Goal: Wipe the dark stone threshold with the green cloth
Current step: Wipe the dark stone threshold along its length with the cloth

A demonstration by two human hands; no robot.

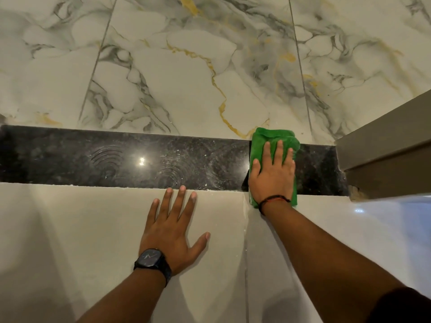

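Running left-right, threshold (121,157); right hand (272,176) fingers flat on green cloth (268,138), left hand (172,234) splayed, empty.

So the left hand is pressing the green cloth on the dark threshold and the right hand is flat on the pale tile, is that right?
The hands are swapped. In the head view the right hand presses the green cloth on the dark threshold, and the left hand lies flat on the pale tile.

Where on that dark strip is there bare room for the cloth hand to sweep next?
The dark stone threshold lies bare all the way left of the green cloth; only the left hand's fingertips reach its near edge. Right of the right hand, just a short patch remains before the brown door frame.
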